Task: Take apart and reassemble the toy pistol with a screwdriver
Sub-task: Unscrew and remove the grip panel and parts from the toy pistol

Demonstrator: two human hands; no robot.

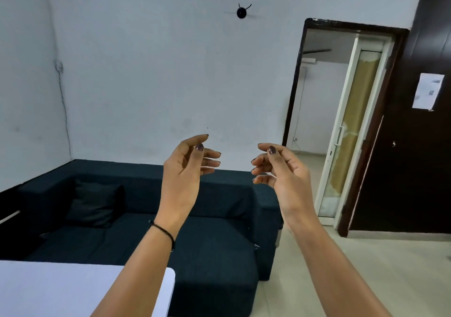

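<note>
Both bare hands are raised in the air in front of the camera, with the palms turned toward each other and a gap between them. The left hand (188, 163) has its fingers loosely curled and spread, and it holds nothing. A thin black band (163, 231) goes around the left wrist. The right hand (278, 168) is in the same pose, fingers bent and apart, also with nothing in it. The nails on both hands have dark polish.

The toy pistol and the screwdriver are not in this view, so their place cannot be told.

Below the left forearm, at the lower left corner, there is a corner of a white table (61, 290) with a rounded edge. Behind the hands stands a dark blue fabric sofa (214, 251) with a dark cushion (96, 202) on its left part. On the pale wall above hangs a small black round object (242, 12). At the right, a dark-framed doorway (341, 121) is open.
</note>
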